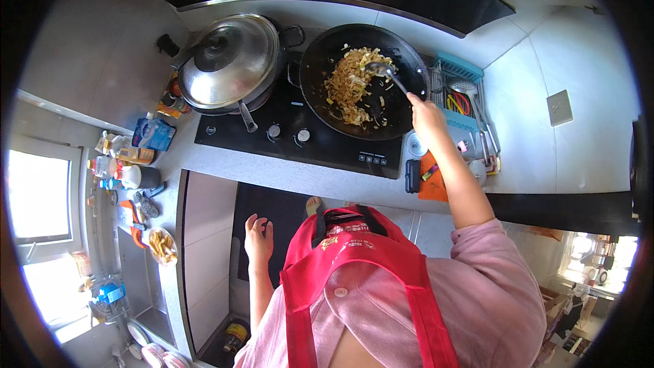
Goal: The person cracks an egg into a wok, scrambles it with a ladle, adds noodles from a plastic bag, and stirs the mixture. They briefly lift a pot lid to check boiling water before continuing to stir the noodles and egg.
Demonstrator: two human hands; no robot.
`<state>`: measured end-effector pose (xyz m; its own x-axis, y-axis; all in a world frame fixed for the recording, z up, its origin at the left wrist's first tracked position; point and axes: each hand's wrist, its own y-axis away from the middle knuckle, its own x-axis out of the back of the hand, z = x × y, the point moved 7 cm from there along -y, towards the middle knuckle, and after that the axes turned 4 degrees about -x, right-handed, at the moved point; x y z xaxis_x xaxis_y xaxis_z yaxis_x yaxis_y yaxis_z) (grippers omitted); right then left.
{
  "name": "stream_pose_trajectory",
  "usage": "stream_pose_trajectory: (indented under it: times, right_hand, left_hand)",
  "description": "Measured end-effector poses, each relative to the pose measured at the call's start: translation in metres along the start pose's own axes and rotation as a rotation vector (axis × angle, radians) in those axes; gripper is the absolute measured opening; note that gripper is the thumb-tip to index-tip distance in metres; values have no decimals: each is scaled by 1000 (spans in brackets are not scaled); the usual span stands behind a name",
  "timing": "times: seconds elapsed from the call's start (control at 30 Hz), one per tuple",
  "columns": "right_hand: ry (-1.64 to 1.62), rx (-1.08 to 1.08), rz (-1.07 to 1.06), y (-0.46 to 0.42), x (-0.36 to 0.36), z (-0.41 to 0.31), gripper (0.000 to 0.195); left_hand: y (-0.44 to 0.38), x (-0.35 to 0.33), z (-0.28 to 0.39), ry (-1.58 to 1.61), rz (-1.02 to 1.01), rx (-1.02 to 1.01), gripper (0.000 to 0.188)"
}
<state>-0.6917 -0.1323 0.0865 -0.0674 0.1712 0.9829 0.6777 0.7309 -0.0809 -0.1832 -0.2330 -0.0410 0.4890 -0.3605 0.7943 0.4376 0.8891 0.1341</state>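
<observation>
My right hand (428, 117) grips the dark handle of a metal ladle (380, 69) over the right side of a black wok (327, 117). The ladle's bowl rests in a heap of brownish shredded food (352, 79), mixed with pale pieces, that covers the wok's middle. The wok stands on the right side of a black glass cooktop (337, 156). My left hand (259, 237) hangs beside my red apron (352, 245), in front of the counter, with its fingers loosely apart and nothing in them.
A second wok under a domed metal lid (235, 69) stands on the left burner. Right of the cooktop are a teal rack (460, 69) with a skimmer (462, 87), and an orange mat (433, 181). Leftward are bottles (138, 176), a sink (145, 286) and a plate of food (163, 247).
</observation>
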Motion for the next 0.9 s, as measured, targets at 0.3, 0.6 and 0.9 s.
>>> stream_pose_trajectory:
  times: [0.3,0.6,0.9]
  right_hand:
    - [-614,28,-89,-32,-51,-31,37]
    - [-524,200,-25,-21,-32,-25,37]
    - [-203,60,-32,-18,5,23,35]
  left_hand:
    - [13,0,-8,-26,3,24,22]
    - [7,1,-12,-13,-1,26,22]
    - [-4,-7,-3,-26,-28,-25,23]
